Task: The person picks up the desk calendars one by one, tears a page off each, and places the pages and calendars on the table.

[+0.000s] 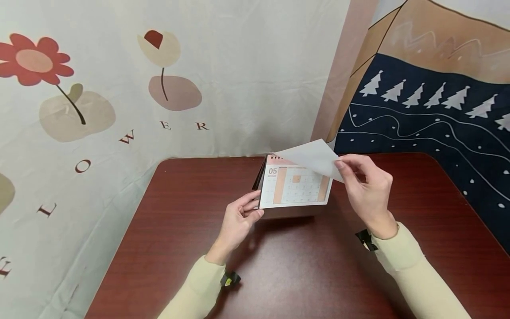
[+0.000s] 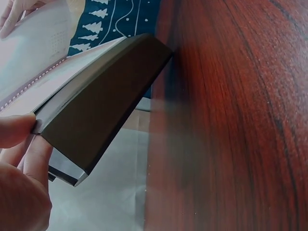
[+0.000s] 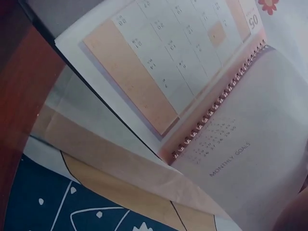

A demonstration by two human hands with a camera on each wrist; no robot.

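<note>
A spiral-bound desk calendar [image 1: 300,188] is held up above the table, its page marked 05 facing me. My left hand [image 1: 241,219] grips its lower left corner, thumb in front and fingers behind. The left wrist view shows the calendar's dark stand base [image 2: 101,91] tilted over the tabletop. My right hand [image 1: 368,186] pinches the free corner of a lifted page [image 1: 312,156], which curves up over the top right of the calendar. In the right wrist view the lifted page's MONTHLY GOALS side shows beyond the wire spiral [image 3: 216,106].
A dark red wooden table [image 1: 179,243] lies beneath both arms. Behind it hangs a pale cloth [image 1: 255,66] printed with flowers and letters. To the right is a dark blue cloth [image 1: 402,119] with white trees. Each wrist wears a black strap.
</note>
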